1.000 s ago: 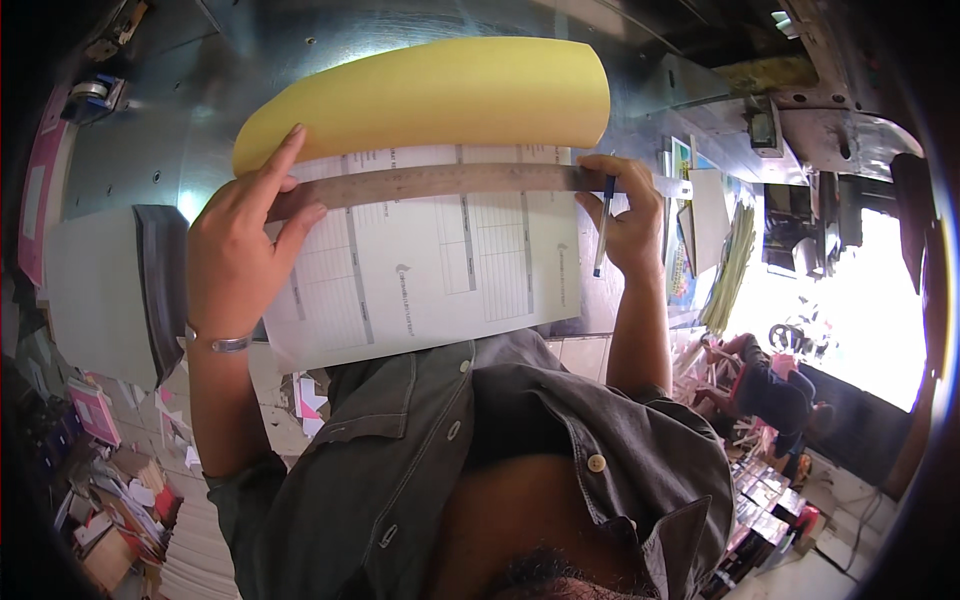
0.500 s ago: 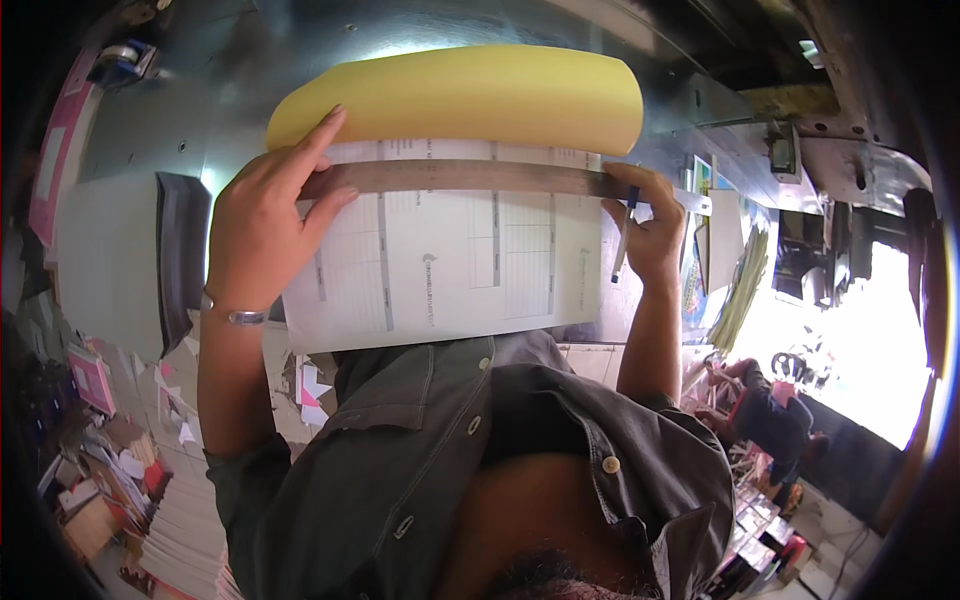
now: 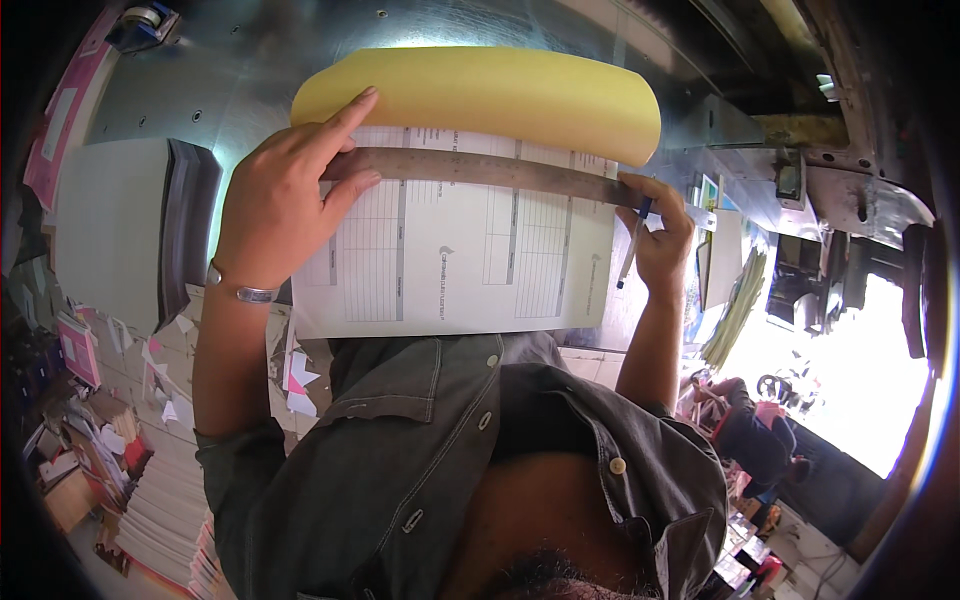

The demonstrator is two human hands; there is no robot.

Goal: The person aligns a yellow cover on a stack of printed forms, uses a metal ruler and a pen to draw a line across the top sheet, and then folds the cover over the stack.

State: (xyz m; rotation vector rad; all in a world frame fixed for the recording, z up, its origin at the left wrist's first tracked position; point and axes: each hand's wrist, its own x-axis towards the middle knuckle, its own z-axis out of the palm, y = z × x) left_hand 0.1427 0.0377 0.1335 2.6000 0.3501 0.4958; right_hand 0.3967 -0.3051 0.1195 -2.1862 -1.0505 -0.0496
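Note:
A long metal ruler [image 3: 480,168] lies across the upper part of a white sheet printed with form tables [image 3: 385,290]. Behind it, a yellow sheet [image 3: 480,95] curls up, bent back along the ruler. My left hand [image 3: 285,195] grips the ruler's left end, thumb on the near side, with its index finger stretched onto the yellow sheet. At the other end, my right hand [image 3: 662,235] closes on the ruler and also holds a blue-capped pen [image 3: 632,245], point downward. Its remaining fingers are curled.
A thick paper stack with dark edges [image 3: 115,230] lies to the left on the metal table [image 3: 250,65]. Machine parts [image 3: 790,175] border the right. Papers [image 3: 735,310] hang at the right edge. Book piles [image 3: 165,510] stand on the floor; another person [image 3: 750,435] sits far right.
The view has shifted slightly. The ruler and sheets now slant a little, left end higher and right end lower. Both hands keep their hold.

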